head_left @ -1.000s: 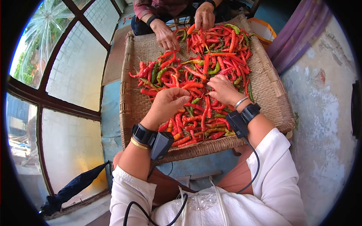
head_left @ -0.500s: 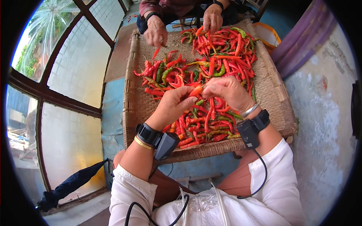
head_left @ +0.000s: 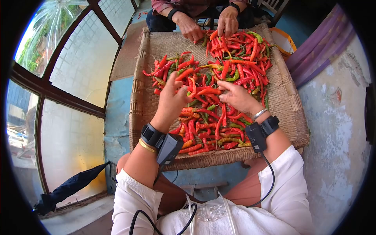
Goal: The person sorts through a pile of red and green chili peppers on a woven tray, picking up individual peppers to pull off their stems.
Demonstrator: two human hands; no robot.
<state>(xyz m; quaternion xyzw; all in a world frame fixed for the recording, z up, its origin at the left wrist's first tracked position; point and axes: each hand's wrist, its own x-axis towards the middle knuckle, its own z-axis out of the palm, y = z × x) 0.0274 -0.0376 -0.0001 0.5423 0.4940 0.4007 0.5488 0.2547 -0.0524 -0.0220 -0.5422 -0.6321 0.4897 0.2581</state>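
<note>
Red chili peppers, with some green and orange ones among them, lie in a wide woven tray (head_left: 282, 84). My left hand (head_left: 169, 101) is over the left part of the pile, fingers stretched out and thumb apart. My right hand (head_left: 239, 98) hovers over the middle of the pile with its thumb and forefinger spread. Between my two hands, a red chili pepper (head_left: 208, 91) lies on top of the others, its right end close to my right fingertips.
Across the tray, another person's hands (head_left: 228, 21) touch peppers at the far edge. A white and orange bucket (head_left: 284, 41) stands beyond the right corner. A dark folded umbrella (head_left: 74, 186) leans by the window at left; a purple curtain (head_left: 319, 49) hangs at right.
My hands have moved apart and opened, letting go of the orange-red chili pepper they held between them. The other person's left-side hand has moved right, toward the far pile.
</note>
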